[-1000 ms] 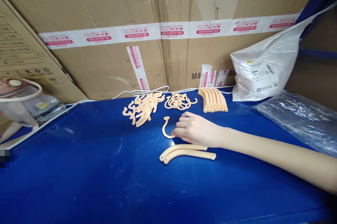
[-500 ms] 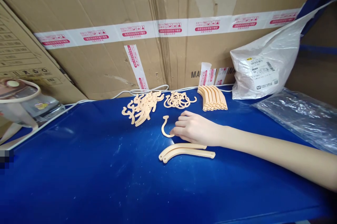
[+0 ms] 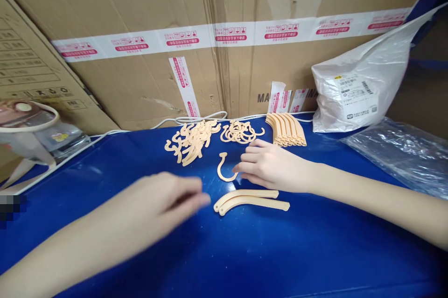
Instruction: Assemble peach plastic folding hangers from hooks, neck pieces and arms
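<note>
My left hand (image 3: 171, 200), blurred by motion, is over the blue surface left of two curved hanger arms. Thumb and fingers are apart with nothing visible between them. My right hand (image 3: 261, 165) rests with loosely bent fingers just right of a single beige hanger hook (image 3: 219, 167). Its fingertips are at the hook's curved end; whether they touch cannot be made out. The hook lies flat. Below it the two beige hanger arms, an upper one (image 3: 241, 194) and a lower one (image 3: 259, 202), lie side by side, their rounded, holed ends to the left.
Behind are a pile of beige pieces (image 3: 192, 141), a heap of hooks (image 3: 241, 132) and a stack of hanger arms (image 3: 285, 130). A white bag (image 3: 350, 88) and clear plastic (image 3: 399, 153) lie right. Cardboard boxes (image 3: 140, 83) and a cable (image 3: 168, 122) line the back; a transparent container (image 3: 66, 134) stands left.
My left hand has come into view from the lower left. My right hand has shifted slightly right of the hook's end. The whole view has shifted a little.
</note>
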Available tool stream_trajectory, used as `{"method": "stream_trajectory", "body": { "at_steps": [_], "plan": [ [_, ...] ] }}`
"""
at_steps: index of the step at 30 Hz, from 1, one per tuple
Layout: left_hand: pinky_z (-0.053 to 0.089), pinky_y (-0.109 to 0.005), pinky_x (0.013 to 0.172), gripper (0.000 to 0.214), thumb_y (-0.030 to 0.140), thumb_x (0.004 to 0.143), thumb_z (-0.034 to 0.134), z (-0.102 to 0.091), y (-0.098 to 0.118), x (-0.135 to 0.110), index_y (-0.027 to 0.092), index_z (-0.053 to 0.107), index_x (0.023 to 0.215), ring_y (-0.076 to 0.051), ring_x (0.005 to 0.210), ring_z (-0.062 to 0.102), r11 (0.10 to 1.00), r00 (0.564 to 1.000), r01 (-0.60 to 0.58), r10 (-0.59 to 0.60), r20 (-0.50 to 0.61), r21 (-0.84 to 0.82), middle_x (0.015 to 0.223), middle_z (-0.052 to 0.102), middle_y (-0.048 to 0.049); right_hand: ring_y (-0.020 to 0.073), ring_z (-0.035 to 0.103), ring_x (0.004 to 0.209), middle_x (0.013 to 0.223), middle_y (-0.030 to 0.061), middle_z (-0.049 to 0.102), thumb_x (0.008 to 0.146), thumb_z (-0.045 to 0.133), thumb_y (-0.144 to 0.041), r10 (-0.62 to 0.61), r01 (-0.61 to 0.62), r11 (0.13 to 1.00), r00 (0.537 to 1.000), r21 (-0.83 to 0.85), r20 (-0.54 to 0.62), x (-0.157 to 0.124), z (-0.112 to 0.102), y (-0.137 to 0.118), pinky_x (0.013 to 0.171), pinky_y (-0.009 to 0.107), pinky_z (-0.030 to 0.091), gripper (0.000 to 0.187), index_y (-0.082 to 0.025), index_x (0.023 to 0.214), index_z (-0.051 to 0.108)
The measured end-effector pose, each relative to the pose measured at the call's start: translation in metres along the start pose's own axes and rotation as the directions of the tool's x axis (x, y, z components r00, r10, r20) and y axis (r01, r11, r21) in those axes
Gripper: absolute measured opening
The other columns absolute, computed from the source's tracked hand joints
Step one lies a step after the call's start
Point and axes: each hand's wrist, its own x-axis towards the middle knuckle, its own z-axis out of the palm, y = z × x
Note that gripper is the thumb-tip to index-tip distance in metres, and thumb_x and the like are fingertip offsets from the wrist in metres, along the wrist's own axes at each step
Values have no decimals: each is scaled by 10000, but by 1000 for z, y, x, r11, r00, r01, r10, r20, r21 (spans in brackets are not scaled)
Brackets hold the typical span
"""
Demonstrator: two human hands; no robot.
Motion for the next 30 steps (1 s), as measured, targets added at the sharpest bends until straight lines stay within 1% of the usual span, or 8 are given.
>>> {"method": "stream_trajectory", "body": {
  "at_steps": [1, 3, 4, 6, 10, 14, 21, 30],
  "plan": [
    [414, -260, 560, 312, 395, 938, 446, -5, -1, 12, 190, 644, 810, -186, 674, 598, 976, 994, 85, -69, -85, 203, 733, 655, -21, 170, 520, 770, 820, 27, 638, 952, 426, -206, 12, -12, 1000, 1000, 8, -1, -5, -2, 0, 809, 332, 306, 212, -167, 982, 633],
    [373, -290, 541, 289, 310, 946, 405, -7, -7, 34, 149, 640, 899, -262, 801, 604, 821, 939, 263, -99, -328, 506, 827, 657, -91, 164, 524, 762, 820, 24, 647, 968, 403, -223, 42, -41, 999, 999, 33, -8, -16, -3, -1, 832, 335, 307, 244, -174, 983, 642],
    [368, -299, 538, 293, 301, 948, 394, -5, -12, 42, 132, 633, 926, -288, 856, 596, 761, 921, 300, -75, -381, 576, 862, 651, -114, 165, 528, 774, 828, 26, 652, 974, 396, -242, 67, -67, 996, 998, 52, -7, -23, -2, -2, 838, 336, 309, 258, -177, 994, 645],
    [385, -309, 553, 336, 375, 951, 407, 4, -22, 54, 121, 626, 954, -300, 906, 584, 730, 911, 294, -18, -413, 617, 899, 647, -123, 165, 527, 774, 843, 25, 656, 981, 382, -251, 106, -105, 992, 994, 76, 1, -34, 1, -1, 849, 342, 313, 276, -188, 1002, 650],
    [427, -326, 616, 381, 458, 924, 462, 23, -38, 67, 114, 622, 942, -297, 923, 579, 758, 885, 262, 58, -461, 597, 925, 650, -128, 176, 519, 813, 860, 23, 653, 981, 387, -270, 176, -174, 975, 984, 138, -1, -47, 7, 3, 839, 341, 327, 278, -203, 1015, 655],
    [439, -341, 652, 349, 447, 915, 485, 30, -45, 74, 125, 615, 883, -300, 918, 580, 773, 867, 264, 72, -494, 577, 902, 657, -124, 170, 500, 812, 838, 17, 635, 975, 410, -285, 207, -196, 959, 978, 205, -29, -46, -1, -3, 812, 336, 339, 256, -212, 1019, 651],
    [431, -325, 636, 304, 361, 935, 451, 35, -48, 78, 148, 607, 784, -291, 903, 594, 835, 866, 262, 19, -500, 485, 823, 670, -98, 170, 495, 781, 815, 32, 614, 975, 398, -253, 87, -76, 987, 993, 144, -77, -44, -11, -29, 816, 348, 342, 262, -189, 997, 651],
    [422, -285, 603, 270, 337, 929, 439, 35, -50, 79, 169, 588, 779, -250, 912, 616, 881, 853, 271, -33, -521, 389, 857, 670, -65, 176, 509, 802, 854, 35, 630, 986, 376, -281, 207, -199, 968, 978, 154, -38, -52, 3, -1, 791, 346, 336, 297, -191, 983, 659]
  ]
}}
